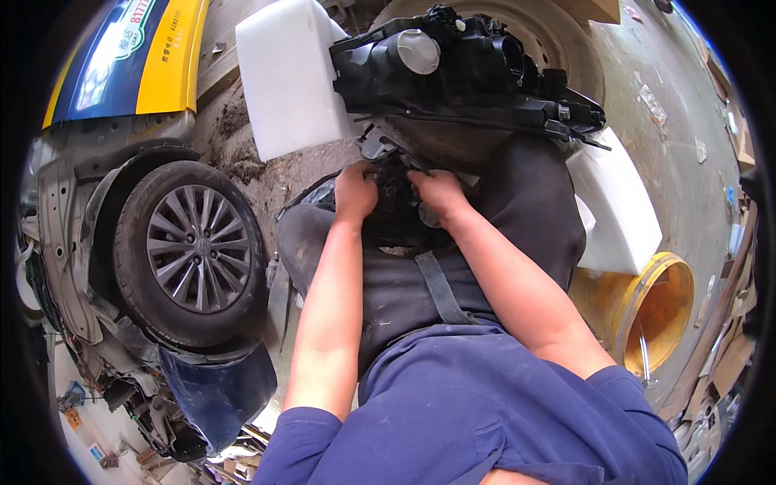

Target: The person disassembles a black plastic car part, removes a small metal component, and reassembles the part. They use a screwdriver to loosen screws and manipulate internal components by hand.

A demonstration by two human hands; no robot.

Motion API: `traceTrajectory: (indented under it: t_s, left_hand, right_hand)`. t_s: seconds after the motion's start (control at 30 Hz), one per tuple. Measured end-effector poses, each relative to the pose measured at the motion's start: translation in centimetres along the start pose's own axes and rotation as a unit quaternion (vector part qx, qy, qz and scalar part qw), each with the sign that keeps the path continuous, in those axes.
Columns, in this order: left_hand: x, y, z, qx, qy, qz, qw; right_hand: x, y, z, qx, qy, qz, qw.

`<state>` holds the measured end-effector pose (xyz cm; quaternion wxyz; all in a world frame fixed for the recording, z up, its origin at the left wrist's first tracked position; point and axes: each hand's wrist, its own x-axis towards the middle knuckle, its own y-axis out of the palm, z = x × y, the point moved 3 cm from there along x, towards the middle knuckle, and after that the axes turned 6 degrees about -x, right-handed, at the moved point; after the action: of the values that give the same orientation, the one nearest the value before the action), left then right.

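Across my lap lies a black plastic car part [396,212] with clear, glossy patches at its edges; its exact kind is hard to make out between my arms. My left hand [356,191] is closed on its left side, fingers curled inward and partly hidden. Opposite it, my right hand [439,194] pinches the upper right of the same part, thumb and fingers together. Just beyond both hands, a black headlight housing [477,73] with a round pale cap [418,52] lies back side up, its left end against a white foam block [287,77].
A car wheel [198,246] on a partly stripped car stands to my left, below a blue and yellow panel [133,61]. Behind the housing lies a tyre with a rim [554,36]. Another foam block [622,210] and a tipped yellow bucket [667,295] sit at my right.
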<state>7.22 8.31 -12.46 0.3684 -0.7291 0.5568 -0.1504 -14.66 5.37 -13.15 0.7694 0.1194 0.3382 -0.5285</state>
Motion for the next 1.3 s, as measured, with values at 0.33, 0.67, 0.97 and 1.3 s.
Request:
traceTrajectory:
  t_s: [0.33, 0.67, 0.97, 1.3]
  left_hand:
    - [2.1, -1.4, 1.1, 0.026, 0.002, 0.119, 0.993]
    - [2.5, -1.0, 1.9, -0.046, -0.032, 0.123, 0.991]
    - [2.4, -1.2, 1.5, -0.115, -0.074, 0.132, 0.982]
    - [2.9, -0.7, 2.4, -0.148, -0.134, 0.155, 0.968]
  right_hand:
    - [1.1, 2.4, -0.4, -0.333, -0.054, -0.046, 0.94]
    - [0.8, 3.2, 0.2, -0.392, -0.085, -0.057, 0.914]
    - [0.5, 3.6, 0.5, -0.42, -0.11, -0.021, 0.901]
    - [1.6, 4.3, 0.0, -0.429, -0.109, 0.005, 0.897]
